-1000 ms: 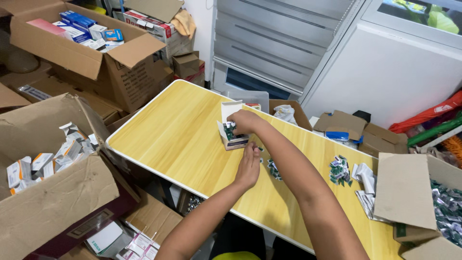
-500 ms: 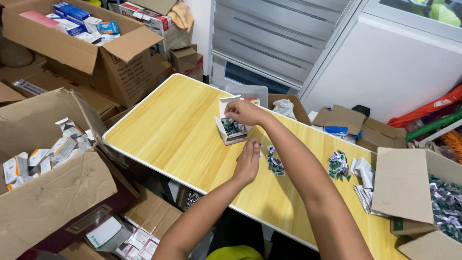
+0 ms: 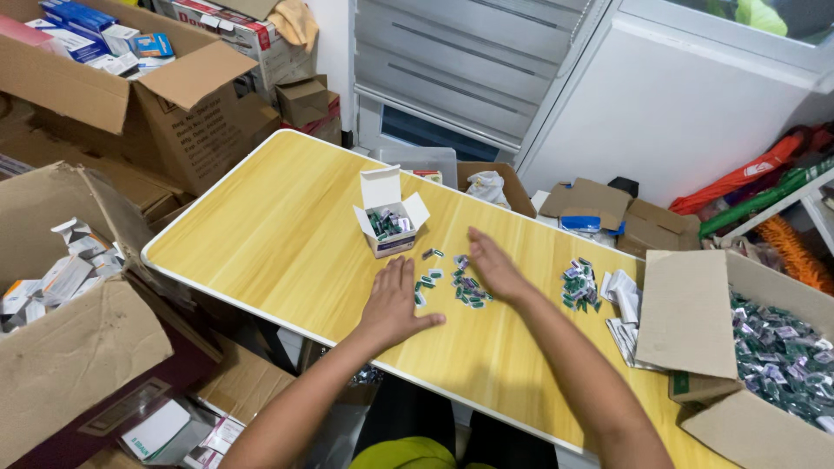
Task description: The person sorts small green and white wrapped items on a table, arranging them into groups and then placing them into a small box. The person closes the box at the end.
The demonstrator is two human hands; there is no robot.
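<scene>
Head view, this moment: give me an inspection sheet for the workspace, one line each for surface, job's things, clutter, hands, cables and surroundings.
Surface: yellow wood-look table, bare at its left end.
Job's things: small white box, flaps open, sachets inside; loose sachets lie between the hands.
Clutter: second sachet pile and flat white cartons toward the right end.
Hands: left hand flat on the table, fingers spread; right hand open beside the loose sachets; neither holds anything.
Cables: nothing seen.
Surroundings: open cardboard box of sachets at right, cardboard boxes of cartons at left, grey drawers behind.
</scene>
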